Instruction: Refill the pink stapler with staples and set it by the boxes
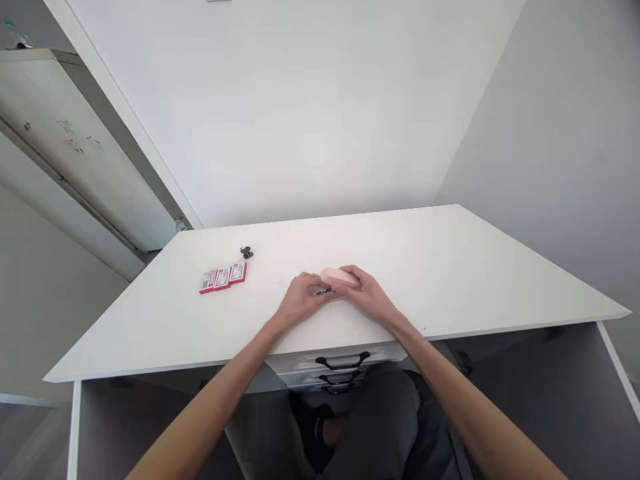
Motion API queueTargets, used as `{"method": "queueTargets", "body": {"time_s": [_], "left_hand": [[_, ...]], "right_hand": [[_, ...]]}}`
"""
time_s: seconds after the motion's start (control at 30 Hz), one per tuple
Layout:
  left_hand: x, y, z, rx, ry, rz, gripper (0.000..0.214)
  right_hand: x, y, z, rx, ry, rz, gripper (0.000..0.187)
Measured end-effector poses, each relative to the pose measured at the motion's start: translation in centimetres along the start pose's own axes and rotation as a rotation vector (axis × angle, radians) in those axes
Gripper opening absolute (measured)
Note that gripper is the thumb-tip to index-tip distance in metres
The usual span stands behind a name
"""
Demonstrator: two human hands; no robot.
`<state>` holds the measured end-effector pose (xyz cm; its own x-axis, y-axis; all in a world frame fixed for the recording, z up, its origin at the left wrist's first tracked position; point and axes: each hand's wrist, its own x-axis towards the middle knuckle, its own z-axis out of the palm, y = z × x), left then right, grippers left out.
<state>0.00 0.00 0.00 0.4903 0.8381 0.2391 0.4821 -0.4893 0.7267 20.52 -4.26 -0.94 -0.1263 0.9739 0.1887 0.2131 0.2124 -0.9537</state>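
Note:
Both my hands meet at the middle of a white desk, near its front edge. My right hand is closed round a small pink stapler-like object. My left hand is curled beside it, fingertips pinched at a small dark metal part under the pink object's near end. What the fingertips hold is too small to name.
Three red-and-white small boxes lie in a row on the desk's left part, with a black binder clip just behind them. A white drawer unit with black handles stands under the desk between my knees. Walls close in behind and right.

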Motion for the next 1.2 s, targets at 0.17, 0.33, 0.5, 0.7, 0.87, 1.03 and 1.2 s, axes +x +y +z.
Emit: {"method": "queueTargets", "body": {"time_s": [0.17,0.33,0.5,0.7,0.87,1.03,1.2], "left_hand": [[0.8,0.3,1.6,-0.003,0.012,-0.027,0.031],[1.2,0.5,2.1,0.009,0.022,-0.043,0.028],[1.0,0.6,2.1,0.006,0.016,-0.032,0.025],[0.9,0.8,2.1,-0.012,0.008,-0.039,0.022],[0.8,1.0,2.2,0.022,0.013,-0.041,0.022],[0.9,1.0,2.2,0.034,-0.004,-0.035,0.023],[0.9,0.8,2.3,0.048,0.006,-0.020,0.026]], "right_hand": [[0.1,-0.1,-0.6,0.058,0.035,0.026,0.043],[0.2,0.1,-0.6,0.148,0.096,0.050,0.049],[0.3,0.2,-0.6,0.236,0.083,0.093,0.047],[0.3,0.5,-0.6,0.301,0.088,0.109,0.044],[0.3,0.7,-0.6,0.371,0.088,0.073,0.041],[0.4,0.8,-0.5,0.413,0.145,0.061,0.039],[0.6,1.3,-0.4,0.419,0.262,0.043,0.045]]}}
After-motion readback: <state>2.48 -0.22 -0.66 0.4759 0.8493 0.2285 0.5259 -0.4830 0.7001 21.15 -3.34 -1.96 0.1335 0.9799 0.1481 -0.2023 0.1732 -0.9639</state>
